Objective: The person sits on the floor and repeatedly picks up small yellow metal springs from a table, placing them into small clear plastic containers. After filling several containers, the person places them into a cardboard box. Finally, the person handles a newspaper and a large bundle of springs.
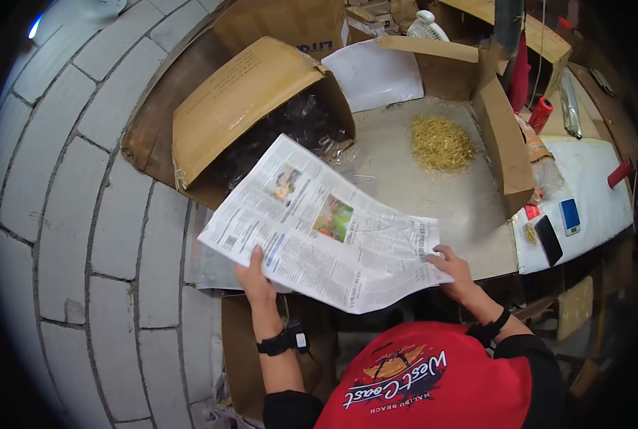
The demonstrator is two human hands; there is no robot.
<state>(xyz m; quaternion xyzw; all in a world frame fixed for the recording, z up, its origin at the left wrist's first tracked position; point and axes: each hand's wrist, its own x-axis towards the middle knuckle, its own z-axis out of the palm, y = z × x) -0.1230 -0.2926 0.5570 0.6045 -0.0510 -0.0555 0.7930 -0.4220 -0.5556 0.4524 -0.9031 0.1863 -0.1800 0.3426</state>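
A newspaper sheet [301,247] with columns of print and two colour photos spreads between my hands, tilted above the work table [469,214]. My left hand [256,280] grips its near left edge, thumb on top and the other fingers hidden underneath. At the right end, my right hand [453,270] holds the edge, where the paper curls and creases. Beyond the sheet, a cardboard box [244,89] lies with its open side toward me, full of small clear pieces [308,114]. A heap of thin gold-coloured pieces [442,143] lies on the table at the far right of the paper.
Cardboard walls [503,139] border the table on the right, and a white sheet [372,74] leans at the back. Further right are a blue pocket scale [570,217], a black flat case [548,239] and a red cylinder [540,114]. Below my left forearm stands a cardboard box [244,357].
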